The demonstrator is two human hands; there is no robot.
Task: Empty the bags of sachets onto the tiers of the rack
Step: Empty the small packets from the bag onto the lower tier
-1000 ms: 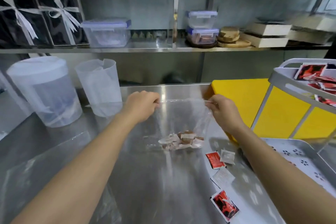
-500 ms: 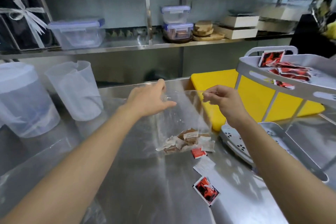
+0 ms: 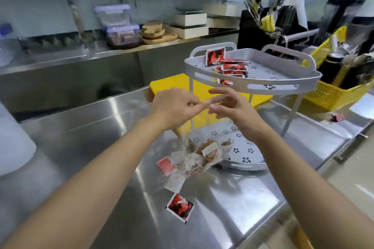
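A clear plastic bag [image 3: 199, 153] with brown and white sachets in its bottom hangs over the steel counter. My left hand [image 3: 174, 106] and my right hand [image 3: 228, 105] pinch its top edge close together. Just right of the bag stands the grey two-tier rack. Its top tier [image 3: 273, 85] holds a pile of red sachets [image 3: 230, 66]. Its perforated bottom tier [image 3: 242, 150] lies partly behind the bag. Loose sachets lie on the counter below the bag: a red one [image 3: 166, 164], a white one [image 3: 175, 182] and a red-and-black one [image 3: 179, 207].
A yellow cutting board [image 3: 174, 84] leans behind the rack. A yellow basket [image 3: 332, 95] with bottles stands at the right. Lidded containers [image 3: 117, 24] and wooden boards [image 3: 155, 33] sit on the back shelf. The counter's front edge runs at the lower right.
My hands have come together, closing the bag's mouth, and the bag has shifted right toward the rack. The view has turned to the right.
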